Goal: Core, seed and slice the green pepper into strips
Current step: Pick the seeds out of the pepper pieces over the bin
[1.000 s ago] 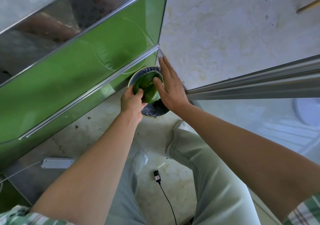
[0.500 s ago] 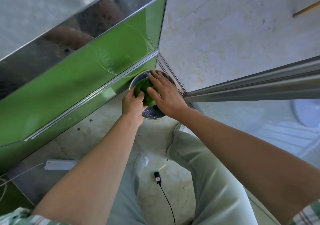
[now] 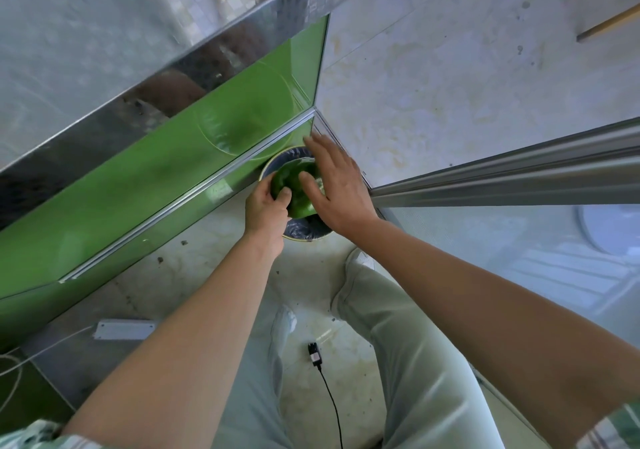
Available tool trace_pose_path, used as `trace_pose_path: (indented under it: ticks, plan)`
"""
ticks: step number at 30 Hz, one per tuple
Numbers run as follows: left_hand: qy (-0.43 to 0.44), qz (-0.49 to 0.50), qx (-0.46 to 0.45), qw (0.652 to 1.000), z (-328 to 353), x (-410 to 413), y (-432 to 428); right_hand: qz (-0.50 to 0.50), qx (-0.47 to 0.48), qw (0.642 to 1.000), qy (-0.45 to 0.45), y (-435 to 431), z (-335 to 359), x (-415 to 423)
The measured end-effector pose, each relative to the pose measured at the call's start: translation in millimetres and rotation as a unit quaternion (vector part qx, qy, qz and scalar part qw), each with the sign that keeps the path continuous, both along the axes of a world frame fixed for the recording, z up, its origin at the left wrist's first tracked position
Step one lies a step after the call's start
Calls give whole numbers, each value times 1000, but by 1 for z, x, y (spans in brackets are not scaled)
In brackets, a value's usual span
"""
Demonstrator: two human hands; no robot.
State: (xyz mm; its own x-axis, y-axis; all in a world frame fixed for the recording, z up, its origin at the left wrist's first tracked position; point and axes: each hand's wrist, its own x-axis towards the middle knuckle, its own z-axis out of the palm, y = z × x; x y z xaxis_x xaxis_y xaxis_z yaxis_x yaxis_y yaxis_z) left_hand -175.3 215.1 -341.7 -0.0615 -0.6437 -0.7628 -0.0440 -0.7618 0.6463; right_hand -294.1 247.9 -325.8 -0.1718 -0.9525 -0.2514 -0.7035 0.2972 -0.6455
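Glossy green pepper [image 3: 294, 187], seemingly cut open, tilted, pinched in the left hand [image 3: 266, 211], above a bag-lined bin [image 3: 298, 231]

Soft, even daylight filled the scene, bright and without harsh shadows. The glossy green cabinet front [image 3: 145, 185] mirrored a pale round shape and hazy patches. The steel worktop edge [image 3: 214, 54] above it carried smeared, dark reflections. The green pepper [image 3: 292, 180] showed a mild sheen low on its skin. The right hand [image 3: 341, 189] was slightly soft at the fingertips. The wide lens splayed straight edges such as the metal rail [image 3: 519, 175] outward and swelled the forearms [image 3: 180, 362] near the bottom corners. The top left looked washed and blurry.
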Motion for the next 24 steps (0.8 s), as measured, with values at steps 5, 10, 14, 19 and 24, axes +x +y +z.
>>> trace_pose_path:
  ticks: [5, 10, 14, 19, 24]
  plan:
    - [-7, -36, -26, 999, 7, -2, -1, 28, 17, 999, 0, -3, 10, -7]
    - [1, -41, -38, 998, 16, -3, -2, 18, -2, 1000, 7, 0, 17, -10]
    - [-5, -54, -48, 997, 23, -5, -3, -1, -5, 1000, -1, 0, 29, -13]
    - [-8, -48, -48, 998, 32, -8, -3, 15, 20, 1000, -6, -1, 38, -12]
    - [-8, -43, -43, 998, 36, -6, -3, 17, 14, 1000, -12, 0, 47, -13]
